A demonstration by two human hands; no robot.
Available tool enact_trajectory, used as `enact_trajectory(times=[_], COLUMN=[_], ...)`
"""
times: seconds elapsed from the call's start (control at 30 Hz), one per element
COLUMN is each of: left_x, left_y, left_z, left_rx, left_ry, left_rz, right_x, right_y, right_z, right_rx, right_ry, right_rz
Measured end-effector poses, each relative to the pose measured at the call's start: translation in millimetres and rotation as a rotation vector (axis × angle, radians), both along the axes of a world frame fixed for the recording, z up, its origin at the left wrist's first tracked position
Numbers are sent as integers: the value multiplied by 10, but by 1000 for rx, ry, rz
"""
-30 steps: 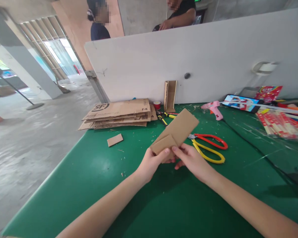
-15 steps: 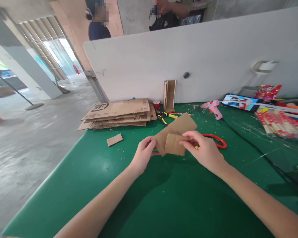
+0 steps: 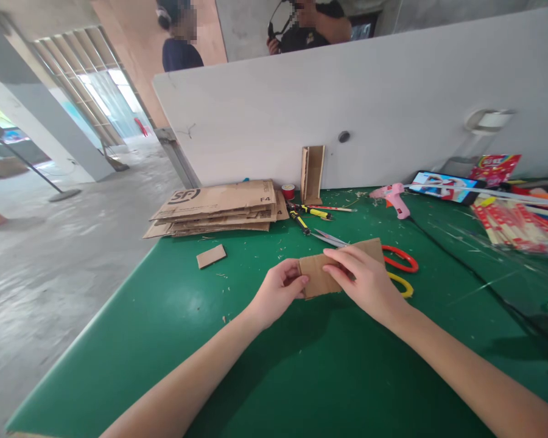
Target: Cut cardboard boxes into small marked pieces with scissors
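A folded brown cardboard piece point(image 3: 317, 274) lies low over the green table point(image 3: 301, 377). My left hand point(image 3: 278, 292) pinches its left edge with closed fingers. My right hand point(image 3: 363, 283) lies over the top of the cardboard, its fingers pressing the fold down. Red and yellow scissors point(image 3: 395, 267) lie just behind and right of the cardboard, partly hidden by it and by my right hand.
A stack of flattened cartons point(image 3: 219, 207) sits at the back left, a small cardboard scrap point(image 3: 211, 256) in front of it. A cardboard channel point(image 3: 313, 175) leans on the white partition point(image 3: 369, 97). Pliers point(image 3: 305, 214), a pink glue gun point(image 3: 393, 198), a phone point(image 3: 445, 187) and packets of sticks point(image 3: 520, 222) lie further right. Two people stand beyond the partition.
The cardboard, held up and unfolded a second ago, has been folded over and brought down flat toward the table. My right hand moved on top of it.
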State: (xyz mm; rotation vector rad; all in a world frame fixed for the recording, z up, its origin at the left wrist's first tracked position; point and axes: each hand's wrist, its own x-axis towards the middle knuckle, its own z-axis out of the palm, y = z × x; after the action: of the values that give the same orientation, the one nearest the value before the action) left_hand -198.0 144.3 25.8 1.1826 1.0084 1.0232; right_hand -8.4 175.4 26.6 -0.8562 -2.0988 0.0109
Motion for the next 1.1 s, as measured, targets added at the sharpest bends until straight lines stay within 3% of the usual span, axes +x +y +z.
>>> enact_trajectory(times=[0.17,0.53,0.67,0.87,1.0,1.1], left_x=[-10,8,28,39,-8,-26], left_y=[16,0,-37,-16,65,84], left_z=[13,-2,23,-26,-79,-72], left_rx=[41,37,9,10,68,105], left_ry=[-84,-45,-23,-30,-128,-233], left_rz=[-26,-61,-75,15,165,235], right_x=[-18,16,14,0,-54,-137], right_y=[-16,20,38,28,-61,-122], right_z=[-18,-66,-84,-99,-74,-53], right_rx=[-19,83,95,30,-142,-594], right_ry=[-30,-84,-44,-34,90,243], right_rz=[-19,-153,-143,-120,-162,-94])
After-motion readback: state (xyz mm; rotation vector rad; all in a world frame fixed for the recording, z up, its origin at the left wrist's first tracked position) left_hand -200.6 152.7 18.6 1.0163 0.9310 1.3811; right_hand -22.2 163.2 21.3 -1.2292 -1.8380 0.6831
